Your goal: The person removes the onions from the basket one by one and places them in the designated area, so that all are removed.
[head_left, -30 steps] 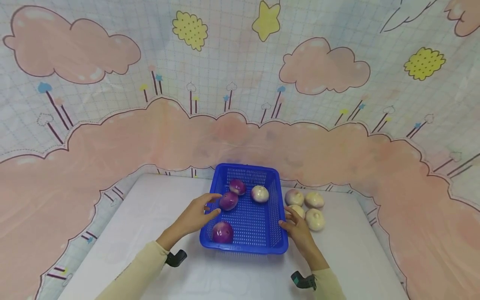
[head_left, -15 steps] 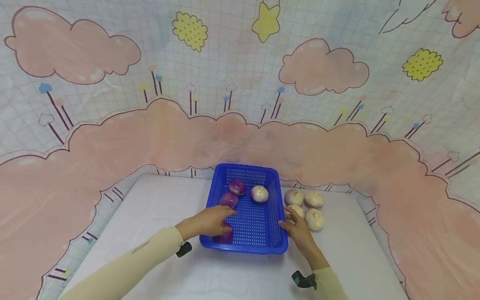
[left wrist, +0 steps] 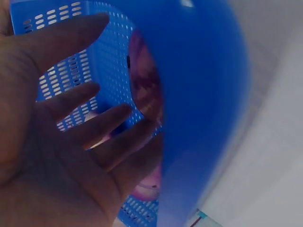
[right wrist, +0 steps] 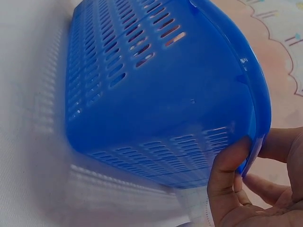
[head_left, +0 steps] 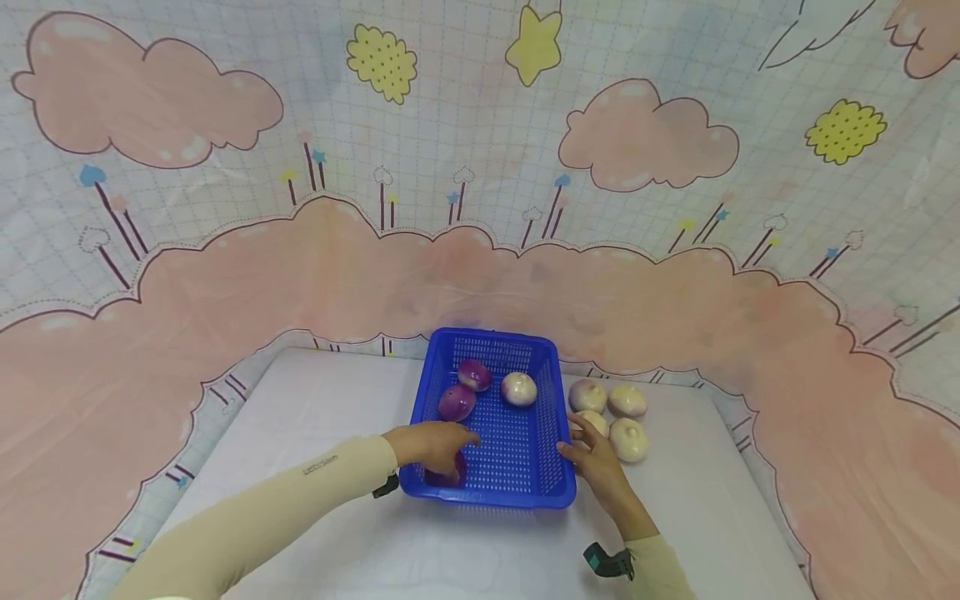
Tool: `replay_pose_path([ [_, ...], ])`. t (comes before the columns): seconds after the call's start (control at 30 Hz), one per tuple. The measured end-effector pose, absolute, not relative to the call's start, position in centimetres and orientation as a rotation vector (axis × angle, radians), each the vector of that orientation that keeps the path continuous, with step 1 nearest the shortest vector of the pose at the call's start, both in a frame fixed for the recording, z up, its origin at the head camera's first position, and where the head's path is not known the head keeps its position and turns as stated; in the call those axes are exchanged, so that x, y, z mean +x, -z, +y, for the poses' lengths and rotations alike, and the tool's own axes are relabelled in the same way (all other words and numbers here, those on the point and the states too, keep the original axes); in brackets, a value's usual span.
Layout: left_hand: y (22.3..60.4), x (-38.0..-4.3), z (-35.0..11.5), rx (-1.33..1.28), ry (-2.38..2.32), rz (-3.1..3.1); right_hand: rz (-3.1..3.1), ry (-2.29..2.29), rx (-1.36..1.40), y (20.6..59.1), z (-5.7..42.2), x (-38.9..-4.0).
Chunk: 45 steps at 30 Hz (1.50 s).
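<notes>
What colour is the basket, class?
The basket is blue; it shows best in the head view.

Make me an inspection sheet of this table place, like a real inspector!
Surface: white table.
Job's things: blue basket holding three purple onions and one pale onion; four pale onions outside, to its right.
Clutter: nothing seen.
Hands: left hand over the nearest purple onion, fingers outstretched; right hand pinches the basket's right rim.
Cables: nothing seen.
Surroundings: backdrop printed with clouds and stars.
</notes>
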<state>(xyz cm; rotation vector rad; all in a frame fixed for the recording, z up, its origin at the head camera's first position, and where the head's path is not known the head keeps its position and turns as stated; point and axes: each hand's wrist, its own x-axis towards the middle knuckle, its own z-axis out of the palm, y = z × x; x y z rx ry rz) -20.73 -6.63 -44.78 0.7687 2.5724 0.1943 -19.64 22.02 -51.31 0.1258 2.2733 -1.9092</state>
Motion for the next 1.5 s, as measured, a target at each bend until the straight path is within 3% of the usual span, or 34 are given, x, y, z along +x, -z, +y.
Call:
replay_pose_path([
  [0.3,45.5,-20.9,-6.1,0.625,-0.079,2.558,2.250,1.910,0.122,51.0,21.9,-19.4],
  [0.8,46.3,-21.2,-6.5,0.720,0.020,2.641,2.254,1.919,0.133,51.7,22.2,-19.8],
  [1.5,46.6,-22.0,-7.7,0.820,-0.271,2.670,2.252,1.919,0.121,51.9,22.2,-19.7],
])
